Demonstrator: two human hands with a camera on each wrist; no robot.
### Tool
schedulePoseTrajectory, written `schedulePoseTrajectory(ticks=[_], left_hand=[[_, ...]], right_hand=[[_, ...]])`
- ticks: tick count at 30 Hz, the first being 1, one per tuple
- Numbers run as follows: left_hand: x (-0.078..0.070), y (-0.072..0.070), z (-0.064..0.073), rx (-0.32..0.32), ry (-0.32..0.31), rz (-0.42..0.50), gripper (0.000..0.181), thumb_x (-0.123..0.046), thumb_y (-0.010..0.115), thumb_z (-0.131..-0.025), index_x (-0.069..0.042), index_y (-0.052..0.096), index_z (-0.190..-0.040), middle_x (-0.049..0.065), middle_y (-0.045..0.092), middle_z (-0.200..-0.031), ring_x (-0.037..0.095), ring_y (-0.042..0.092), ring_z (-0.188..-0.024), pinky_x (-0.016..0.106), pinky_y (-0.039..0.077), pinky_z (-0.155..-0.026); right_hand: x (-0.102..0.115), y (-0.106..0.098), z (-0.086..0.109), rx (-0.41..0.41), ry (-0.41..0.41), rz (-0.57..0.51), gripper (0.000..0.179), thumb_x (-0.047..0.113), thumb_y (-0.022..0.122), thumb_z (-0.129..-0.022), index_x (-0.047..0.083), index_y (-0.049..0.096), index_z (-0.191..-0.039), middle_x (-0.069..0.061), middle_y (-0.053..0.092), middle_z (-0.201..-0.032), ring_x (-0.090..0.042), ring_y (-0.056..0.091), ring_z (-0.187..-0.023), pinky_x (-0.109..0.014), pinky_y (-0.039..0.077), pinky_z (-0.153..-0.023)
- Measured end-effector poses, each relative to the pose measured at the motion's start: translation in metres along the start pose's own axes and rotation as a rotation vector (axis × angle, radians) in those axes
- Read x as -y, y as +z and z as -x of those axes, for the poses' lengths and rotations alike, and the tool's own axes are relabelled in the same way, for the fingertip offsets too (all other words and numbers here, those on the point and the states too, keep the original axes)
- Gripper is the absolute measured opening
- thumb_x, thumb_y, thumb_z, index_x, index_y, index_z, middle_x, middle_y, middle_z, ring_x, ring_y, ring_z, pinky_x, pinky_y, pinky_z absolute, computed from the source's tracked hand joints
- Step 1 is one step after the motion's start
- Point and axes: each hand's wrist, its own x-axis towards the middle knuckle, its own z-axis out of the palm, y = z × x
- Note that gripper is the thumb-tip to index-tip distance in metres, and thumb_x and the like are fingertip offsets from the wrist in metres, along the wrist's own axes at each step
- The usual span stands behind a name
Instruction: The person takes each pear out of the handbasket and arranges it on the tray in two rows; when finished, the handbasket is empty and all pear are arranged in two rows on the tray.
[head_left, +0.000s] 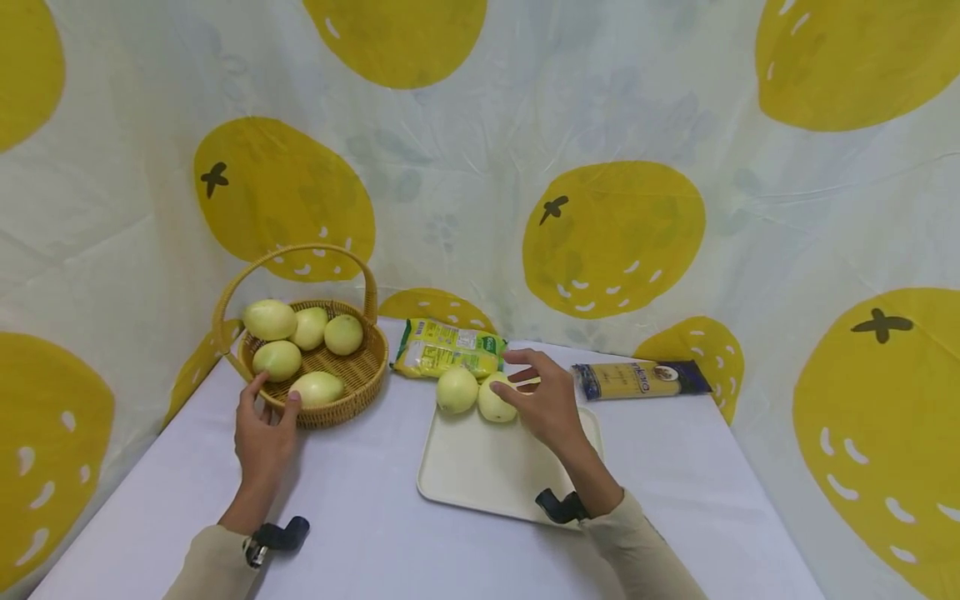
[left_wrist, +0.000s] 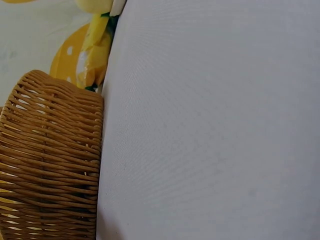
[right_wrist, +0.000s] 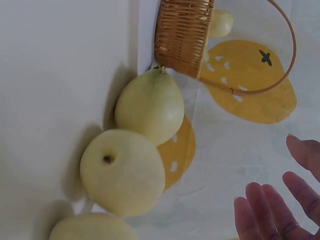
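My left hand point(head_left: 266, 437) is at the front-left rim of a wicker basket point(head_left: 367, 387), fingers and thumb spread apart. Its fingertips reach close to two pale green melons there, a rounder one point(head_left: 277, 361) and a longer one point(head_left: 317, 388); contact is unclear. Three more melons lie farther back in the basket. Above the far side of a cream tray point(head_left: 480, 475), my right hand point(head_left: 546, 400) has its fingers apart and holds nothing. Near it sit two melons point(head_left: 457, 390) point(head_left: 498, 397); a third melon point(right_wrist: 92, 229) shows at the bottom of the right wrist view.
Behind the tray lies a green and yellow packet point(head_left: 450, 346). To the right is a long yellow and blue packet point(head_left: 645, 379). The basket's tall handle point(head_left: 300, 248) arches over its contents. A fruit-print cloth point(head_left: 465, 167) hangs behind the white table point(head_left: 360, 517).
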Motion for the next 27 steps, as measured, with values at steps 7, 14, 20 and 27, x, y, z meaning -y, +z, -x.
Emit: schedulePoseTrajectory(ticks=[7, 14, 20, 27], left_hand=[[0.001, 0.001, 0.000, -0.001, -0.002, -0.003, 0.068, -0.040, 0.063, -0.106, -0.026, 0.033, -0.166, 0.010, 0.023, -0.176, 0.047, 0.032, -0.157, 0.058, 0.037, -0.127], [0.003, 0.001, -0.002, -0.005, 0.001, 0.002, 0.068, -0.041, 0.063, -0.106, -0.026, 0.034, -0.166, 0.009, 0.024, -0.176, 0.044, 0.032, -0.158, 0.058, 0.037, -0.128], [0.002, 0.001, -0.002, -0.003, 0.005, 0.008, 0.069, -0.040, 0.064, -0.106, -0.026, 0.034, -0.166, 0.010, 0.024, -0.176, 0.045, 0.032, -0.158, 0.058, 0.036, -0.128], [0.002, 0.000, -0.002, -0.001, -0.005, -0.002, 0.069, -0.041, 0.063, -0.106, -0.026, 0.033, -0.166, 0.009, 0.022, -0.176, 0.046, 0.033, -0.157, 0.058, 0.037, -0.127]], right_hand=[[0.007, 0.022, -0.005, 0.028, 0.002, -0.049, 0.042, 0.016, 0.092, -0.084, 0.019, 0.076, -0.123, -0.005, 0.076, -0.123, -0.032, 0.076, -0.100, -0.043, 0.068, -0.084], [0.022, 0.043, -0.010, 0.064, 0.005, -0.114, 0.038, 0.016, 0.091, -0.086, 0.019, 0.077, -0.122, -0.005, 0.077, -0.121, -0.029, 0.076, -0.098, -0.044, 0.068, -0.085], [0.033, 0.062, -0.014, 0.108, 0.004, -0.137, 0.038, 0.017, 0.090, -0.087, 0.023, 0.076, -0.122, -0.001, 0.076, -0.120, -0.024, 0.076, -0.098, -0.031, 0.067, -0.083], [0.041, 0.079, -0.015, 0.129, -0.037, -0.169, 0.036, 0.020, 0.088, -0.089, 0.018, 0.076, -0.123, -0.001, 0.077, -0.119, -0.020, 0.077, -0.097, -0.025, 0.066, -0.080]])
